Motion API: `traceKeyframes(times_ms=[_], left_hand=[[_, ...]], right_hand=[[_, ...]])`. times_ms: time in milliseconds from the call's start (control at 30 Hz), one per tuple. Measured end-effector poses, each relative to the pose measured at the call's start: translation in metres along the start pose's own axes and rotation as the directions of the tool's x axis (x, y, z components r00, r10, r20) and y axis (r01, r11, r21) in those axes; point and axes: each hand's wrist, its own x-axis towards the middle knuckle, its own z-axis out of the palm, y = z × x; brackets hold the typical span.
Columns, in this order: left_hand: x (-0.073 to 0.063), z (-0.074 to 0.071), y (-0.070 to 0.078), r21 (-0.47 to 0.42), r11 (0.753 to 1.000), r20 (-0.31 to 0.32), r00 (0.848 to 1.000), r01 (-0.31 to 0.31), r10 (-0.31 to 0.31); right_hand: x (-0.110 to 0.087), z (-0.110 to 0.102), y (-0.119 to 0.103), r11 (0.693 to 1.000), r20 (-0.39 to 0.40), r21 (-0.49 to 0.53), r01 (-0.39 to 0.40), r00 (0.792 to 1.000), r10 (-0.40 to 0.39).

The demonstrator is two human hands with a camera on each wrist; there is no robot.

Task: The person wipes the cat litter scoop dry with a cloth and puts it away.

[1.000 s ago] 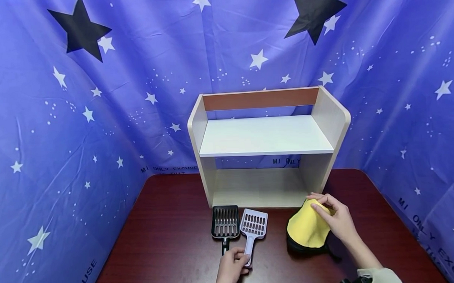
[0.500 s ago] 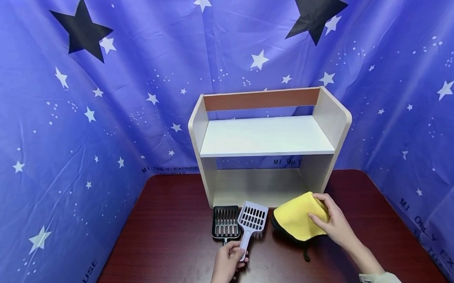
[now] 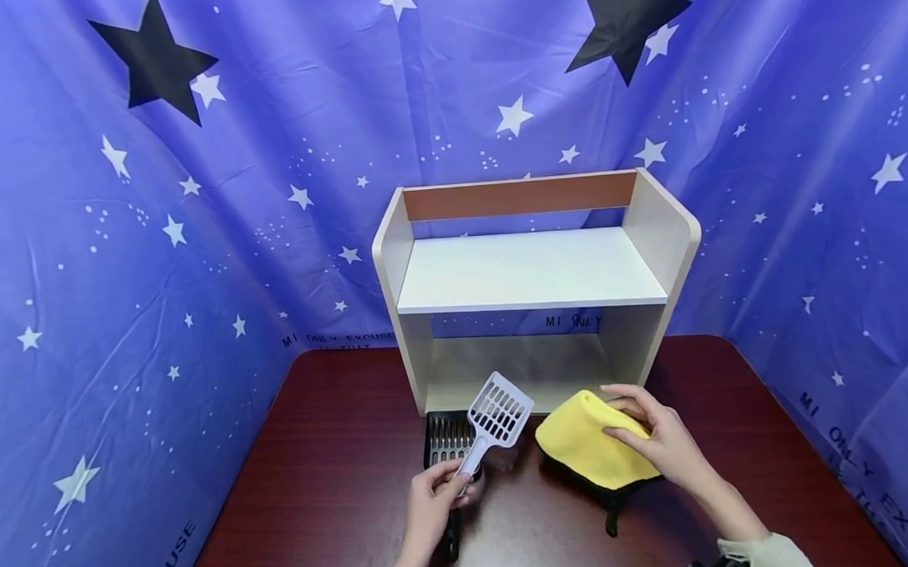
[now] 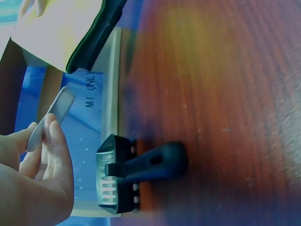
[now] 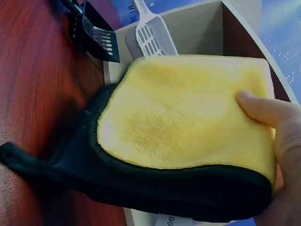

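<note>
My left hand point(image 3: 430, 505) pinches the handle of a pale lilac slotted litter scoop point(image 3: 484, 443), its head raised and tilted toward the shelf. A black slotted litter scoop point(image 4: 164, 162) lies on the table beneath; the left hand partly covers it in the head view. My right hand point(image 3: 668, 444) grips the upper right end of a folded yellow cloth point(image 3: 591, 450) with dark trim, thumb on the yellow face. In the right wrist view the cloth's dark hanging loop point(image 5: 23, 165) sticks out at the left. Most of the right fingers are hidden behind the cloth there.
A two-tier wooden shelf point(image 3: 528, 268) stands behind the scoops and cloth, near the back of the dark red table point(image 3: 318, 472). Blue star-patterned curtains point(image 3: 269, 156) hang around the back and both sides.
My left hand has lifted the lilac scoop up off the table and moved it slightly left. My right hand has drawn the cloth leftward and turned it, its loop now pointing toward the front.
</note>
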Motion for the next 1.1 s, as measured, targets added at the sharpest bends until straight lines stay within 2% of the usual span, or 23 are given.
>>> traceKeyframes(times_ms=[167, 433, 700, 867, 1100], left_hand=[[0.0, -0.004, 0.008, 0.022, 0.999, 0.015, 0.999, -0.039, 0.039], [-0.003, -0.006, 0.019, 0.022, 0.999, 0.061, 0.997, -0.042, 0.041], [-0.003, -0.004, 0.027, 0.052, 0.997, 0.102, 0.993, -0.056, 0.051], [-0.005, 0.0, 0.029, 0.118, 0.989, 0.093, 0.993, -0.087, 0.076], [-0.008, 0.005, 0.028, 0.166, 0.979, 0.104, 0.989, -0.121, 0.105]], right_hand=[[0.004, 0.002, -0.007, 0.998, 0.085, 0.053, -0.015, 0.996, 0.01], [0.016, 0.008, -0.016, 0.993, 0.161, 0.017, 0.113, 0.98, -0.115], [0.026, 0.016, -0.019, 0.977, 0.204, 0.072, 0.199, 0.956, -0.21], [0.028, 0.024, -0.019, 0.981, 0.185, 0.002, 0.192, 0.964, -0.189], [0.027, 0.036, -0.018, 0.959, 0.116, -0.196, 0.204, 0.976, -0.183]])
